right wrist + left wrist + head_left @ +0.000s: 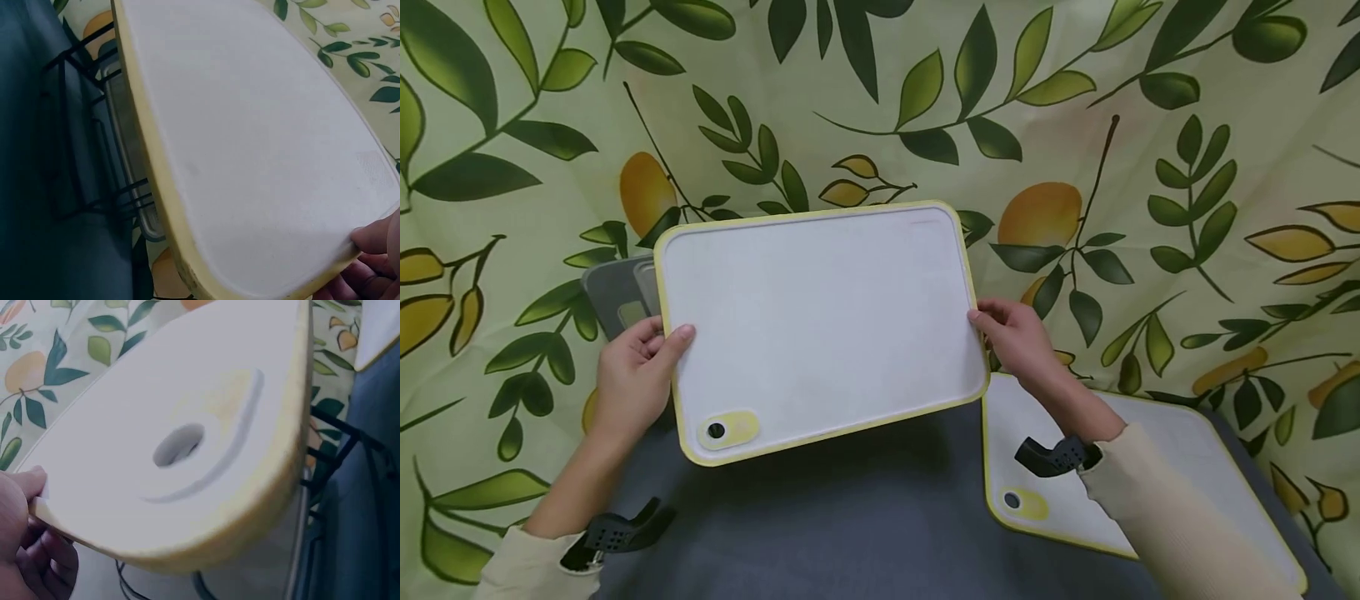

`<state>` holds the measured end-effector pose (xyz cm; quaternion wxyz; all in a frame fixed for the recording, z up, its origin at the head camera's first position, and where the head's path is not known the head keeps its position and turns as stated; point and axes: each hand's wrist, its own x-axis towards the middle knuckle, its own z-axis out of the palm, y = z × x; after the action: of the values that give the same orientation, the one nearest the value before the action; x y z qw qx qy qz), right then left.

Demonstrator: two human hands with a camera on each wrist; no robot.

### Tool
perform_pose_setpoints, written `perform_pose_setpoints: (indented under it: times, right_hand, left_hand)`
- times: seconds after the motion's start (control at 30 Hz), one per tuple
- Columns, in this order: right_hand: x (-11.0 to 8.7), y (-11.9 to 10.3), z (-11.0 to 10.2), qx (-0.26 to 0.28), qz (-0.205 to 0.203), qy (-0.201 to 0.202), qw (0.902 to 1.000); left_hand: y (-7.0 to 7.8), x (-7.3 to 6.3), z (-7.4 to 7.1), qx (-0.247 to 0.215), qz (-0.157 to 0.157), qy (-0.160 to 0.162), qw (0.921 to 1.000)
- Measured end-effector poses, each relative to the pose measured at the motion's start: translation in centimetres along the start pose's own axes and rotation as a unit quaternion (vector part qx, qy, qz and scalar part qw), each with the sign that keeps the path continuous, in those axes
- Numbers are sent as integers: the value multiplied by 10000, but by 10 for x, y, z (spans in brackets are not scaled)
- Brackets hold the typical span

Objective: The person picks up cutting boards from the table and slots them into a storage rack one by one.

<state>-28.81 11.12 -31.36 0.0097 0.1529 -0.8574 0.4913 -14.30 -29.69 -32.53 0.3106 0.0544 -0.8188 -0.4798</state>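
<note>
Both hands hold up a white cutting board [820, 308] with a yellow rim, its lower edge raised above the table and its right side tilted higher. At the board's left edge the left hand [636, 375] pinches it, thumb on the front face and fingers behind. The right hand [1018, 337] pinches the right edge in the same way. A yellow patch with a round hole [179, 445] marks the lower left corner. A second white cutting board [1187, 442] with a yellow rim lies on the table, partly under the right forearm.
Behind the held board stands a black wire rack [337, 424], mostly hidden in the head view. A grey board [606, 292] shows past the held board's left edge. Dark grey cloth [820, 508] covers the table, and a leaf-patterned curtain [880, 150] hangs behind.
</note>
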Motion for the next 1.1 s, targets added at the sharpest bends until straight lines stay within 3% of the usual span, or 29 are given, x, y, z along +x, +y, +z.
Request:
perform_pose_setpoints:
  times: [0.17, 0.37, 0.7, 1.1]
  right_hand:
    - [8, -5, 3, 63, 19, -105, 9999]
    - [20, -10, 8, 137, 88, -203, 9997]
    - [42, -14, 15, 180, 102, -385, 9990]
    - [66, -30, 20, 325, -381, -364, 9981]
  left_hand:
    - [0, 6, -6, 98, -373, -79, 9992]
    - [-3, 11, -14, -145, -745, -107, 9971]
    - [-2, 24, -21, -39, -808, 102, 9967]
    - [4, 41, -30, 10, -980, 526, 9938]
